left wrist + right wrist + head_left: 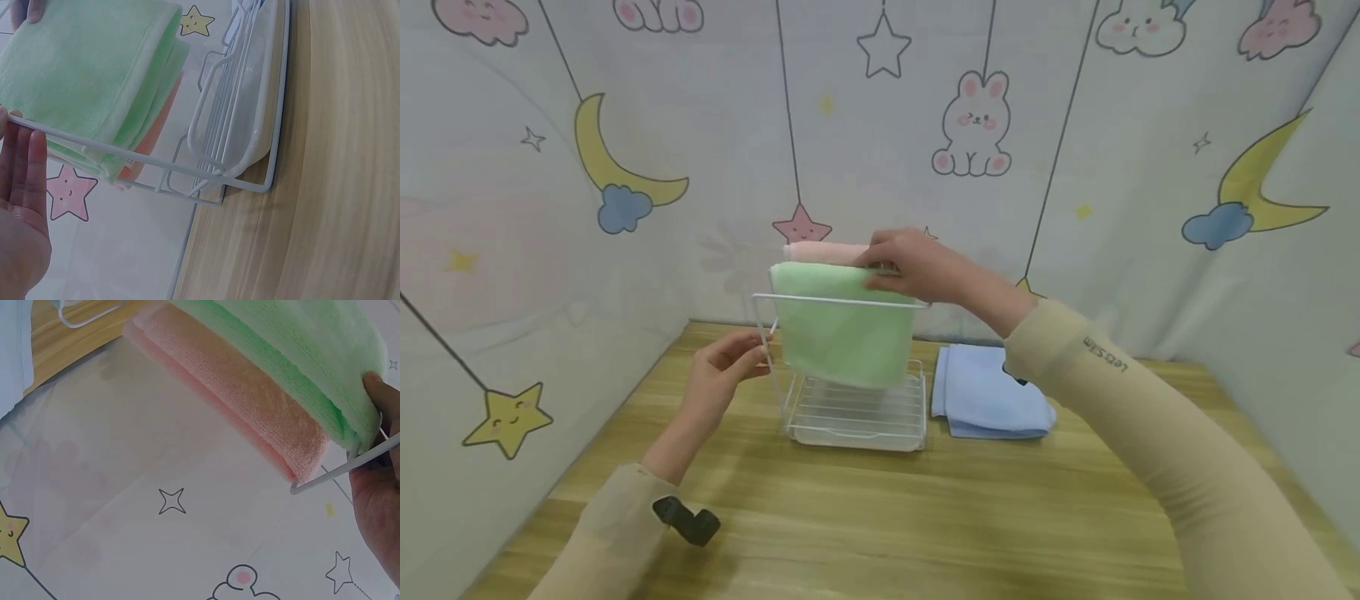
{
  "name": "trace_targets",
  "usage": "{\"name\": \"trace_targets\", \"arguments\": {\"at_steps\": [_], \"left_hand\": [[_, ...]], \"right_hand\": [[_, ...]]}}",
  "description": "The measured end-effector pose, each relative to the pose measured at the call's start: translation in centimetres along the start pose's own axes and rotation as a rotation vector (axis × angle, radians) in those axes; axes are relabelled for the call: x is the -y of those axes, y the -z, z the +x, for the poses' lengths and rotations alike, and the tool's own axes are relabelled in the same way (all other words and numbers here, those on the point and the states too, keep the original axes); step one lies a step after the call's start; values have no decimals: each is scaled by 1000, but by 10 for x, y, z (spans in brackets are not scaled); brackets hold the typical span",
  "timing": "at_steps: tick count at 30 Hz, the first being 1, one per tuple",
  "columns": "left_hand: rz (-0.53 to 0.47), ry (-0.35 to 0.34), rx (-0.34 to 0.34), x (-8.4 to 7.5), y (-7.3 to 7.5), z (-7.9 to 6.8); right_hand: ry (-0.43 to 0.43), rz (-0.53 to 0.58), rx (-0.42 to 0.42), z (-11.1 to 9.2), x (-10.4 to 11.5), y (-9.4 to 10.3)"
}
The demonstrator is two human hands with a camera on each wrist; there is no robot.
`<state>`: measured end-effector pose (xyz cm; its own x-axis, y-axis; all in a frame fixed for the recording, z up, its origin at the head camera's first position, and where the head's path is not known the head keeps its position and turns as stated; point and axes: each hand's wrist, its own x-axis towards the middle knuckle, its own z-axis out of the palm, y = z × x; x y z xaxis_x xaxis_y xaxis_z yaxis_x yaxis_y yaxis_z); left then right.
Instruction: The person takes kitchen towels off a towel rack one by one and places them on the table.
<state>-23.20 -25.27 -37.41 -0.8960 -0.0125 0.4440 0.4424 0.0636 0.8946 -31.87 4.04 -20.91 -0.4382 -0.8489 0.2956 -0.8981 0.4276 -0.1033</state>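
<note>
A white wire rack (842, 301) stands on the table, with a light green towel (842, 333) draped over one of its upper bars. Behind it a pink towel (827, 252) hangs folded over another bar. My right hand (917, 265) pinches the green towel near its top right end, thumb on the front face in the right wrist view. At the rack's left side, my left hand (726, 367) holds the upright frame wire between thumb and fingers. Below the towels sits the rack's wire shelf with a white tray (857, 435) under it.
A folded light blue towel (992, 392) lies on the wooden table (880, 517) just right of the rack. Close behind the table hangs a pale cloth backdrop (715, 83) with cartoon prints, which also runs along both sides.
</note>
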Motion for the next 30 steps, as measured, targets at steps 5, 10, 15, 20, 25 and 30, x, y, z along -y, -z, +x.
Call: {"name": "trace_targets", "arguments": {"at_steps": [5,10,15,20,25,30], "left_hand": [[6,-3,-3,-1,0,0],[4,3,-3,-1,-1,0],[7,13,-2,0,-2,-1],[15,14,2,0,-2,-1],[12,12,3,1,-2,-1],[10,7,3,1,-1,0]], "right_hand": [[13,-1,-28,1,2,0],[21,-6,-52,1,3,-1],[43,1,-76,0,2,-3],[68,-5,-103,-1,2,-4],[68,-7,-115,0,2,-4],[69,6,-133,0,2,-5]]}}
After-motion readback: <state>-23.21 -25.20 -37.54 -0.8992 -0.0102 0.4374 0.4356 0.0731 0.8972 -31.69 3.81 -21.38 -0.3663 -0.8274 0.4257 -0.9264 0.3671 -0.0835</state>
